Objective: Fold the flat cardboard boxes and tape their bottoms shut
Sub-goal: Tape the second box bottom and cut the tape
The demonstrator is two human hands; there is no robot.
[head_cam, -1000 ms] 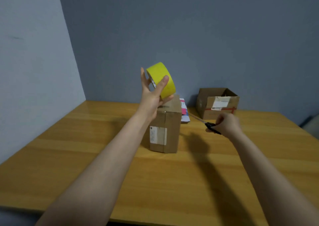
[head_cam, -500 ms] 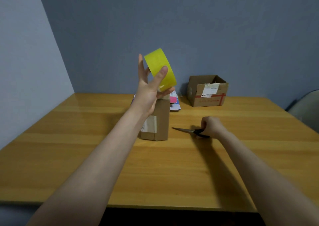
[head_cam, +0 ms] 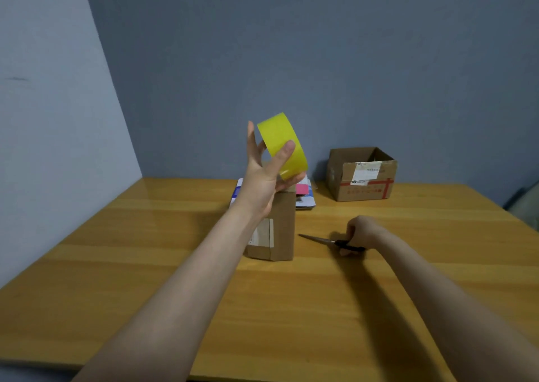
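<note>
My left hand (head_cam: 264, 180) holds a yellow tape roll (head_cam: 281, 142) raised above a small upright cardboard box (head_cam: 281, 227), thumb across the roll's outer face and fingers behind it. The box stands on the wooden table (head_cam: 262, 308) and bears a pale label on its near side; my forearm hides part of it. To the right of the box, my right hand (head_cam: 360, 231) grips the black handles of a pair of scissors (head_cam: 323, 240) that lie low on the table, blades pointing left toward the box.
A second open cardboard box (head_cam: 363, 174) with a white label and red tape stands at the back right. Coloured flat packets (head_cam: 304, 195) lie behind the small box. Grey walls close the left and back sides. A chair edge (head_cam: 525, 203) shows at far right.
My right hand has brought the scissors from mid-air down to the table beside the box. The left hand keeps the tape roll raised in about the same place.
</note>
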